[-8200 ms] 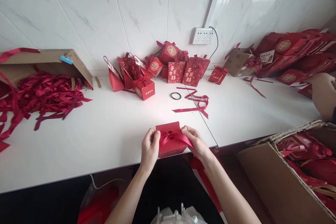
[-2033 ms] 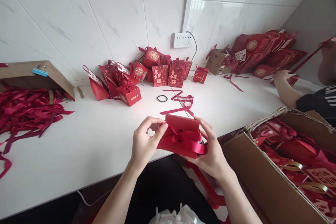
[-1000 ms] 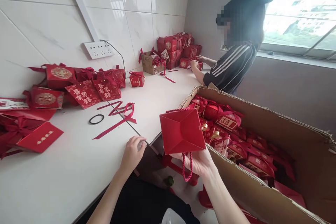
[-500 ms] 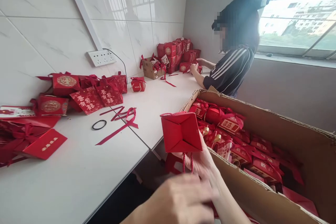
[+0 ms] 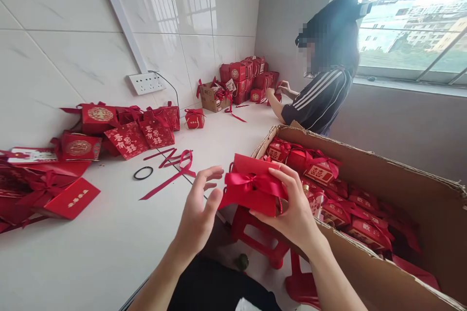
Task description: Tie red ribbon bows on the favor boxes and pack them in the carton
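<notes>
My right hand [image 5: 297, 209] grips a small red gift box [image 5: 248, 197] tied with a red satin bow [image 5: 257, 182], held in the air just off the white table's edge. My left hand [image 5: 199, 214] hovers beside the box's left end with fingers spread, its fingertips close to the box; I cannot tell whether they touch it. A large cardboard carton [image 5: 383, 175] filled with several finished red boxes stands directly to the right of the held box.
On the white table [image 5: 109, 243] lie loose red ribbons [image 5: 171, 167], a black hair tie [image 5: 143, 172] and piles of red boxes [image 5: 120, 126] along the tiled wall. Another person [image 5: 321, 92] works at the far end. A red stool [image 5: 262, 243] stands below.
The box has been turned over from bottom-up to bow-up in my right hand. My left hand has risen from low in the frame to beside the box.
</notes>
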Motion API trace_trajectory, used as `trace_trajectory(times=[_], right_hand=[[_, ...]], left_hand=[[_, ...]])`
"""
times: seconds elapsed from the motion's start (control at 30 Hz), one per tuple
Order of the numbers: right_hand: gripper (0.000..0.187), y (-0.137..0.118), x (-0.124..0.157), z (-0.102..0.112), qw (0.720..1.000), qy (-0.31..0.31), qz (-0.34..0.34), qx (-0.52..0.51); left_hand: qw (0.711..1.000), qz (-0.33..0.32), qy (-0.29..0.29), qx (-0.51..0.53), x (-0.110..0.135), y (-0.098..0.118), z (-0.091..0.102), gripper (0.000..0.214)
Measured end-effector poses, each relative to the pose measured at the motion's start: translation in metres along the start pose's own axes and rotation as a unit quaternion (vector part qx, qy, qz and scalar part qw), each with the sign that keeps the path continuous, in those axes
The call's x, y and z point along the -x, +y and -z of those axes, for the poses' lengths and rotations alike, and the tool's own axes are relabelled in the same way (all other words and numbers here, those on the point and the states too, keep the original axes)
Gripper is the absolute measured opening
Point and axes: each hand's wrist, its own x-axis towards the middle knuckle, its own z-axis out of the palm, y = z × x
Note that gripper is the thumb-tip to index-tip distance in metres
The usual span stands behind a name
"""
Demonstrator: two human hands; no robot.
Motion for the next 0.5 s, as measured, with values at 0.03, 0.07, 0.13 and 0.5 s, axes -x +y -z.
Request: trace_trajectory(times=[0.03, 0.07, 0.13, 0.5], right_hand=[[0.074, -0.002, 0.000, 0.000, 1.000, -0.011, 0.014, 0.012], [0.073, -0.003, 0.000, 0.000, 0.999, -0.020, 0.022, 0.018], [0.072, -0.006, 0.001, 0.000, 0.999, -0.028, 0.032, 0.021], [0.074, -0.010, 0.007, 0.002, 0.997, -0.037, 0.065, 0.008]], left_hand=[[1.000, 0.011, 0.000, 0.002, 0.000, 0.002, -0.002, 0.042], [1.000, 0.023, 0.005, -0.003, 0.001, 0.003, -0.003, 0.038], [0.999, 0.041, 0.018, -0.024, 0.000, 0.007, -0.003, 0.029], [0.965, -0.208, 0.119, -0.104, 0.007, 0.022, -0.011, 0.002]])
